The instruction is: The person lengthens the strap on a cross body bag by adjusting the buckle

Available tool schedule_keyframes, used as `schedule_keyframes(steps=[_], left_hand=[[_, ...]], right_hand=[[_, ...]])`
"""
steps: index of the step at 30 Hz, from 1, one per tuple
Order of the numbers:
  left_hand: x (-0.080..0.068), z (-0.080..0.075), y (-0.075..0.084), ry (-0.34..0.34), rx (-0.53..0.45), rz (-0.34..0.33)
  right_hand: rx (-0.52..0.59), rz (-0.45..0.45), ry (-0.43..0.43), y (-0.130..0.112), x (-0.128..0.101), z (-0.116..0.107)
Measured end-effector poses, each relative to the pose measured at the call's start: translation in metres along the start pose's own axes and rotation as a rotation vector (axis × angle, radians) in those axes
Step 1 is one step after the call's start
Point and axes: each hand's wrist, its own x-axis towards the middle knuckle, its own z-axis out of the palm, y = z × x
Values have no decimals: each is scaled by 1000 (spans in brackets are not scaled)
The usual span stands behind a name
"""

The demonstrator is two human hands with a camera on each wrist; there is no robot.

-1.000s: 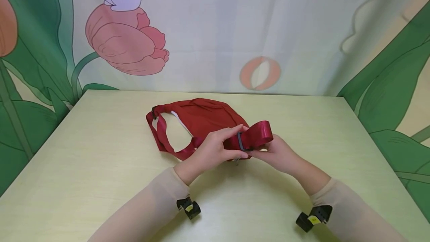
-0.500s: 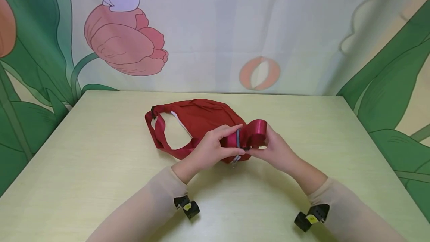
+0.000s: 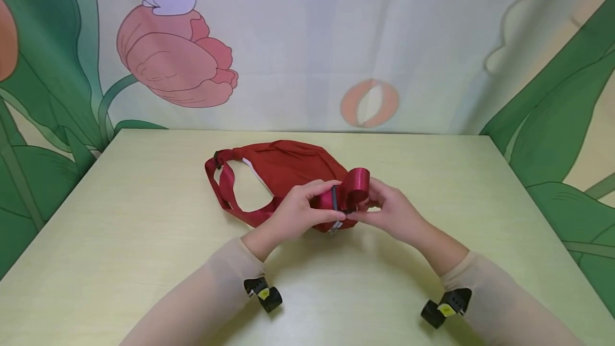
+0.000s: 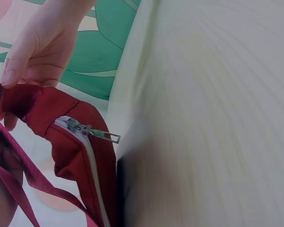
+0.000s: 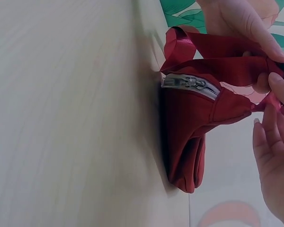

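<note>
- Two hands meet in the middle of the head view, and both are busy with one dark red fabric waist bag (image 3: 288, 167) that lies on the pale yellow-green table (image 3: 120, 218).
- My left hand (image 3: 295, 215) has its fingers curled over the shiny red strap (image 3: 357, 188), with the thumb under it, pinching it just beside the small dark plastic slider buckle (image 3: 334, 198).
- My right hand (image 3: 391, 212) pinches the same strap on the other side of the buckle, and the fingertips of both hands almost touch.
- Above my fingers the strap stands up in a round loop.
- At centre left of the head view the rest of the strap lies flat on the table in a wide ring, joined to the bag.
- From the left wrist view, at lower left, I see the white zipper with its metal pull (image 4: 92, 131) at the bag's end, and it looks shut.
- I think the step in hand is moving the strap through the buckle to change its length.
- Next I would need to hold the buckle steady with one hand and pull the strap gently and straight with the other, so it does not twist.
</note>
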Motion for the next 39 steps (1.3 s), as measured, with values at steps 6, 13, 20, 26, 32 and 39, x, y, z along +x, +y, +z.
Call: schedule_keyframes(steps=[6,13,20,26,32,39], left_hand=[[-1,-3,-2,37,-76,-29],[-4,-8,-4,30,-78,-48],[-8,-14,-5,24,-147,-90],[-10,-16,-5,22,-167,-133],[-10,-14,-6,-2,-187,-125],[-8,-14,-6,-15,-204,-101]], right_hand=[[-39,4,13,-1,0,-1],[-23,30,-10,-2,0,-3],[-45,51,-31,2,0,-6],[-72,21,-63,6,0,-6],[-169,-112,-72,9,1,-1],[-196,-138,-44,7,1,-3]])
